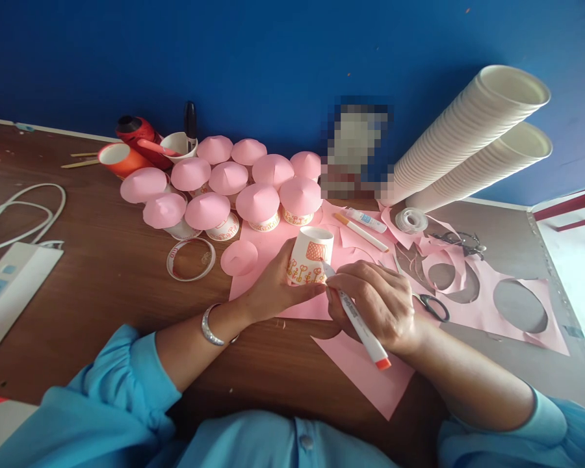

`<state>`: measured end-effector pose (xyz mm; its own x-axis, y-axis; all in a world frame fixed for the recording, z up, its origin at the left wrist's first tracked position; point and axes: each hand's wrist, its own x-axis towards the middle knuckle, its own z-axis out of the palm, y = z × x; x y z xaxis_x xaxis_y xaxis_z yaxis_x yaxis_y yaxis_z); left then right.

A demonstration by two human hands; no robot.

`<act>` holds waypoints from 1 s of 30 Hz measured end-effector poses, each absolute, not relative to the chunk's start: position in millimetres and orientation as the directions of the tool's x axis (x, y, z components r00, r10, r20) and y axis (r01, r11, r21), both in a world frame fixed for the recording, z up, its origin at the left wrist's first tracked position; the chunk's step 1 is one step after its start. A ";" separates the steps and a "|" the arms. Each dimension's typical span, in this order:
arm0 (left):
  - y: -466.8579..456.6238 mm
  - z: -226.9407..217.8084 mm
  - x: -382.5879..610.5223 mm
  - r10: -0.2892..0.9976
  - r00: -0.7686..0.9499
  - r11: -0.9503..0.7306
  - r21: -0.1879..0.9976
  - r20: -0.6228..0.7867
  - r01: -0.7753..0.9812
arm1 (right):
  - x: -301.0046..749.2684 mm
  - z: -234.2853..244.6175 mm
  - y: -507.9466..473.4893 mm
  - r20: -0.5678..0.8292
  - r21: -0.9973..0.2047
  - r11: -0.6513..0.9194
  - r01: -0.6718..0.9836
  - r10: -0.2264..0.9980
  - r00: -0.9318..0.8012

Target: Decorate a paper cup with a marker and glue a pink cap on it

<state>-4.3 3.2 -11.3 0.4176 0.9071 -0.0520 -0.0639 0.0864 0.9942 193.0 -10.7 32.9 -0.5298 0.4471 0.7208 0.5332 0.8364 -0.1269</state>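
Observation:
My left hand (pixel 277 279) is wrapped round a white paper cup (pixel 299 250), which bears orange flowers and a hatched orange patch. In my right hand (pixel 377 299) is a white marker (pixel 363 328) with an orange-red end, its tip close to the drawn side of the cup. Whether the tip touches the cup I cannot tell. Beneath the cup lies a sheet of pink paper (pixel 253 296). A small pink paper cone (pixel 239 258) rests left of the cup, beside a roll of tape (pixel 170 261).
Several cups with pink cone roofs (pixel 257 203) stand behind my hands. Tall stacks of paper cups (pixel 463 123) lean at the back right. Scissors (pixel 433 307), another marker (pixel 363 233), a glue bottle (pixel 365 220) and cut pink scraps (pixel 550 318) lie to the right. On the left is a power strip (pixel 19 292).

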 end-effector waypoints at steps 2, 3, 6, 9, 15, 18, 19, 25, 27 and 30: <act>3.4 -11.8 -4.5 0.909 0.414 0.082 0.995 -0.053 -0.053 | 192.7 35.7 -9.7 0.725 -0.119 0.830 0.546 0.448 -0.523; 3.6 -11.9 -4.6 0.908 0.415 0.079 0.996 -0.052 -0.049 | 192.6 36.8 -9.2 0.725 -0.116 0.826 0.551 0.450 -0.521; 4.0 -11.7 -4.7 0.907 0.419 0.071 0.996 -0.044 -0.049 | 193.1 38.8 -8.0 0.720 -0.116 0.822 0.558 0.456 -0.523; 4.2 -10.9 -4.5 0.904 0.427 0.074 0.995 -0.041 -0.061 | 194.0 39.4 -7.4 0.718 -0.116 0.821 0.560 0.459 -0.524; 3.9 -8.6 -4.0 0.898 0.436 0.094 0.992 -0.049 -0.083 | 194.2 42.1 -5.5 0.724 -0.093 0.814 0.573 0.451 -0.523; 3.6 -7.8 -3.5 0.898 0.437 0.102 0.991 -0.052 -0.091 | 193.9 43.0 -4.6 0.725 -0.087 0.808 0.582 0.452 -0.520; 3.5 -7.7 -3.4 0.899 0.436 0.103 0.990 -0.052 -0.095 | 193.9 43.0 -4.4 0.728 -0.084 0.806 0.586 0.451 -0.516; 2.8 -6.7 -3.9 0.896 0.439 0.113 0.991 -0.068 -0.077 | 194.3 41.9 -2.7 0.745 -0.064 0.802 0.594 0.434 -0.507; 2.6 -6.2 -3.9 0.894 0.443 0.120 0.990 -0.074 -0.078 | 194.4 41.7 -2.2 0.747 -0.054 0.796 0.602 0.432 -0.505; 2.5 -5.5 -3.2 0.891 0.448 0.119 0.989 -0.070 -0.082 | 194.5 41.9 -1.9 0.746 -0.051 0.790 0.611 0.437 -0.502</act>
<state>-3.2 2.5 -5.5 0.4483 0.8911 -0.0704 -0.0821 0.1194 0.9894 194.5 -1.9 41.9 -0.5024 0.4366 0.7463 0.6112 0.7898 -0.0507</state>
